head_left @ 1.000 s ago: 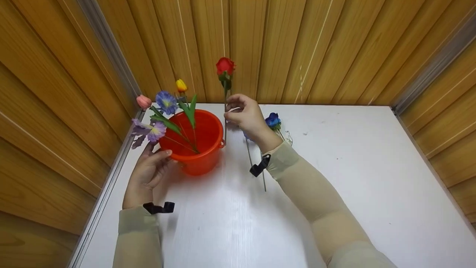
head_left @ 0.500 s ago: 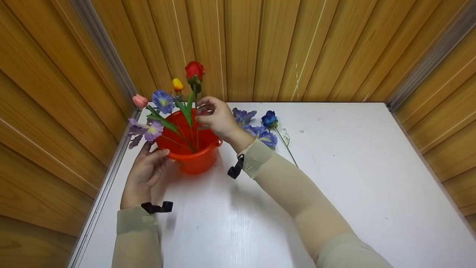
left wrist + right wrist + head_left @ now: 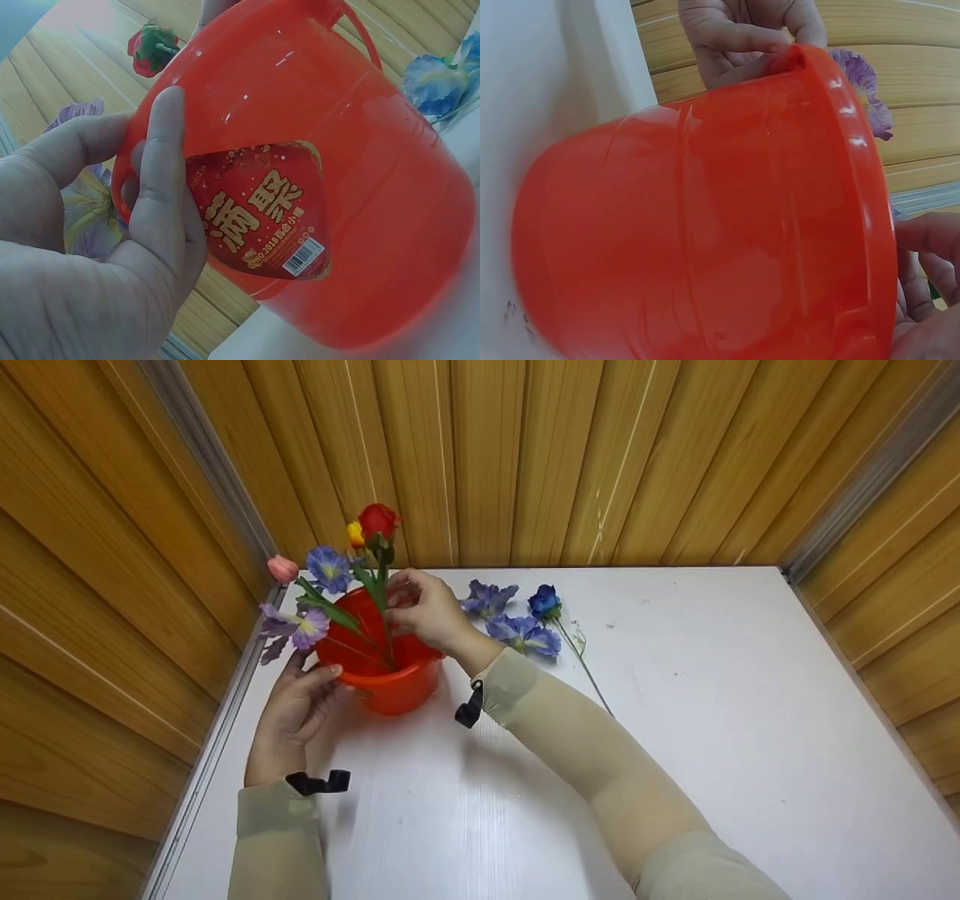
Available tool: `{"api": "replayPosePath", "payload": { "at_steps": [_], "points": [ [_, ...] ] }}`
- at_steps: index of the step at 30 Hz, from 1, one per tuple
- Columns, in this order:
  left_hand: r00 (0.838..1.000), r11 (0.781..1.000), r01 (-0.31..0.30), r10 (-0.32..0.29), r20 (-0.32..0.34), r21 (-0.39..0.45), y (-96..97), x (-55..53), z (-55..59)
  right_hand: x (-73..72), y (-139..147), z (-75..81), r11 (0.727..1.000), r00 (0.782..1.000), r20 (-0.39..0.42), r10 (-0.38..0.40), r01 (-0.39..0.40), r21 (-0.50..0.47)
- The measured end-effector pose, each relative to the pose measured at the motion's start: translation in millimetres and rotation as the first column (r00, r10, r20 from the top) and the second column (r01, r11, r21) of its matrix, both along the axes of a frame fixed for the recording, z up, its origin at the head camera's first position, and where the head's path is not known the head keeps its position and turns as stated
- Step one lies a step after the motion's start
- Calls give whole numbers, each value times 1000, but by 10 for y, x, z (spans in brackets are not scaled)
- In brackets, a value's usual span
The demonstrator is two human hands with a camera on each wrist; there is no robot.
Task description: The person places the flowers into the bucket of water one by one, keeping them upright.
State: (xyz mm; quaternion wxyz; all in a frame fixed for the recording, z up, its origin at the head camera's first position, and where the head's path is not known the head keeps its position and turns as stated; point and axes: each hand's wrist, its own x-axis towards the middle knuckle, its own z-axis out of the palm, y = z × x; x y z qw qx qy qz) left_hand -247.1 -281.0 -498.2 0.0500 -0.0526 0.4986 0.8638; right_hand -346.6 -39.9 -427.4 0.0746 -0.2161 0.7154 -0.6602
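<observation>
An orange-red bucket stands at the table's back left, with a red label on its side in the left wrist view. My left hand grips its rim, thumb on the outer wall. Over the mouth, my right hand pinches the stem of an artificial red rose, whose lower stem reaches down inside. Leaning in the same bucket are a pink tulip, a yellow-orange tulip, a blue-violet iris and a pale purple iris. The right wrist view shows mostly the bucket's wall.
Right of the bucket, two blue-violet irises and a dark blue rose lie on the white table. Wood-patterned panels rise behind and on both sides, joined by grey metal strips at the corners.
My right hand has carried the red rose leftward from beside the bucket to over its mouth, then lowered it so the stem is inside. My left hand stays on the rim.
</observation>
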Motion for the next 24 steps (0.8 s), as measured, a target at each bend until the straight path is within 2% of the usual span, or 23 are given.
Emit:
{"api": "replayPosePath", "payload": {
  "at_steps": [14,24],
  "points": [
    [1000,1000,-6,6,19,18,11,-32,-10,7,119,45,999,999,-24,-47,47,6],
    [1000,1000,-4,4,28,8,0,-25,-5,-19,347,66,996,998,0,-71,70,-47]
  ]
}}
